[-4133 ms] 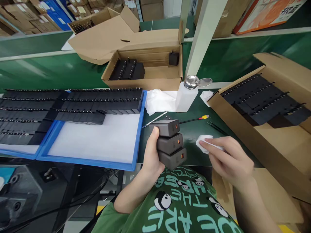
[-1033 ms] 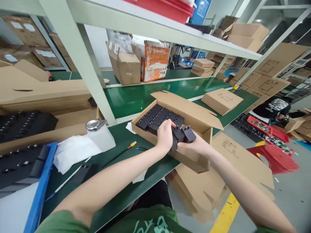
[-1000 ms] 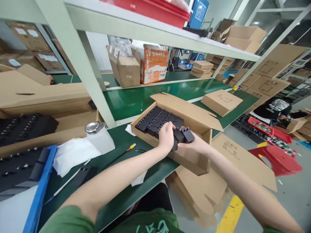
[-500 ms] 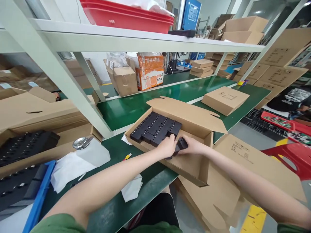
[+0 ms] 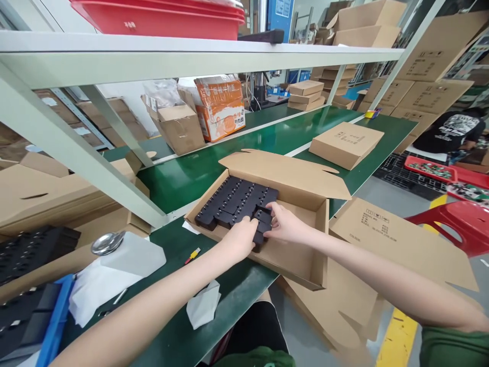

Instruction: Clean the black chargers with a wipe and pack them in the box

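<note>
Inside the open box [image 5: 305,255], both hands press black chargers [image 5: 260,232] against the packed rows [image 5: 233,199]; left hand [image 5: 240,239] and right hand [image 5: 282,227] are closed on them. Roughly half the box floor is bare, so filling looks partway done

Matte black rectangular plastic chargers [image 5: 237,201] fill a plain brown open cardboard box [image 5: 301,255] on the dark green table [image 5: 214,168], beneath a bright red plastic tub [image 5: 160,18].

Both hands [image 5: 263,232] w/ black chargers [image 5: 260,229] went from chest-level wiping down into open carton [image 5: 301,255], beside packed rows.
</note>
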### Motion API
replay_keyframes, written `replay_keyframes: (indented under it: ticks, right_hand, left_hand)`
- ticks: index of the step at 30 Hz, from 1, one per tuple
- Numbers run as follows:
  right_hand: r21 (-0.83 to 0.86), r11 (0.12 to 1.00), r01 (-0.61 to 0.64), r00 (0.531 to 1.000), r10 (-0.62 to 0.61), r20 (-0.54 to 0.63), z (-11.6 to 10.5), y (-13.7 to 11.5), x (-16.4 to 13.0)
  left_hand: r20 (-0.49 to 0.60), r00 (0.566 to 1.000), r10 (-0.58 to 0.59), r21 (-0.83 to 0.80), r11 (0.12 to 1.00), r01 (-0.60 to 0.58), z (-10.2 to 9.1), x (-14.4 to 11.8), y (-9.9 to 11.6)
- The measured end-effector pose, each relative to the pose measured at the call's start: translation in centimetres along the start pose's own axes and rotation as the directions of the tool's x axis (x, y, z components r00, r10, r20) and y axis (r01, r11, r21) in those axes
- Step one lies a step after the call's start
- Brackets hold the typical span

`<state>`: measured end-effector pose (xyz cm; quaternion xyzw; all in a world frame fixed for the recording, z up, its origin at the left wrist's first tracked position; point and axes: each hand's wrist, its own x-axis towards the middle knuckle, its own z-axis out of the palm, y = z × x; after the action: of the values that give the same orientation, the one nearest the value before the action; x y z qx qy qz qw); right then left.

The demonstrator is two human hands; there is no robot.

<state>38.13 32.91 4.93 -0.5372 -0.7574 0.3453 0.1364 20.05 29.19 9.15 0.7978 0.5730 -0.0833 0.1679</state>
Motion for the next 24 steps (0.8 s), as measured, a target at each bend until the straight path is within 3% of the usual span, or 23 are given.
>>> replay_keyframes:
  ticks: [6,12,15,18,21,23,24]
  right_hand:
    - [0.044,0.998,-0.048,0.998,0.05,-0.034,-0.3,-0.4,0.8]
    - [0.046,0.99,-0.131,0.988,0.127,0.083,-1.7,-0.4,-0.3]
    - [-0.038,0.991,-0.128,0.981,0.132,0.144,-2.0,-0.6,-1.2]
    - [-0.115,0.99,-0.076,0.975,0.099,0.201,-1.4,-1.1,-1.7]
    - [-0.182,0.983,-0.008,0.974,0.048,0.22,-0.5,-2.1,-2.1]
    - [-0.245,0.969,0.039,0.98,0.011,0.198,0.1,-2.9,-2.4]
    - [-0.269,0.96,0.075,0.984,-0.027,0.179,0.4,-3.2,-2.5]
  left_hand:
    - [-0.008,1.0,0.01,0.157,0.988,-0.008,-0.4,0.5,-0.6]
    - [-0.067,0.997,-0.039,0.17,0.984,0.05,-0.5,2.1,-1.5]
    - [-0.151,0.987,-0.051,0.136,0.988,0.072,-1.9,0.7,-1.9]
    - [-0.274,0.957,-0.098,0.078,0.989,0.123,-4.1,-3.9,-3.3]
    - [-0.446,0.883,-0.147,-0.055,0.989,0.137,-5.8,-11.6,-5.8]
    - [-0.619,0.76,-0.198,-0.183,0.977,0.105,-6.1,-17.8,-7.9]
    - [-0.706,0.661,-0.256,-0.242,0.963,0.115,-5.8,-21.1,-9.2]
